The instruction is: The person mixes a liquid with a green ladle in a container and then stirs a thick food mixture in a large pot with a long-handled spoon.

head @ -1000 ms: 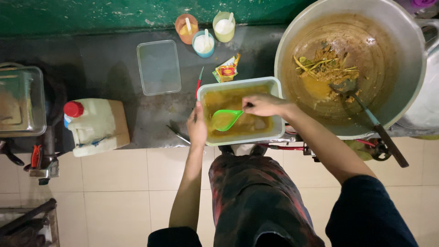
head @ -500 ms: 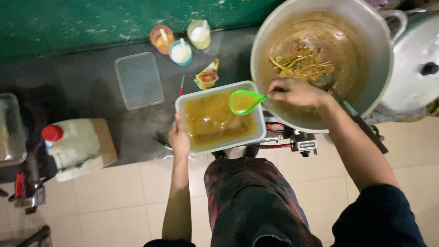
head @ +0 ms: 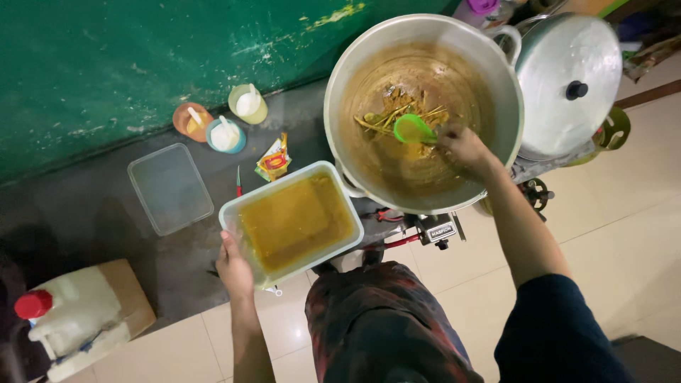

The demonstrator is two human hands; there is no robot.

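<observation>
My left hand (head: 235, 267) grips the near left corner of a white rectangular plastic tub (head: 235, 213) filled with yellow-brown sauce. It rests on the dark counter edge. My right hand (head: 464, 145) holds a green plastic ladle (head: 413, 129) inside a big metal wok (head: 496, 78). The ladle's bowl sits over the remaining sauce and stringy greens at the wok's bottom. The wok stands on a gas burner just right of the tub.
A clear lid (head: 169, 187) lies left of the tub. Three small cups (head: 220, 121) with spoons and a seasoning sachet (head: 273, 162) sit by the green wall. A white jug with red cap (head: 67, 319) stands lower left. A lidded metal pot (head: 567, 78) is right of the wok.
My right hand carried the green ladle from the tub across into the wok. The view swung right and tilted. My left hand stayed on the tub's corner.
</observation>
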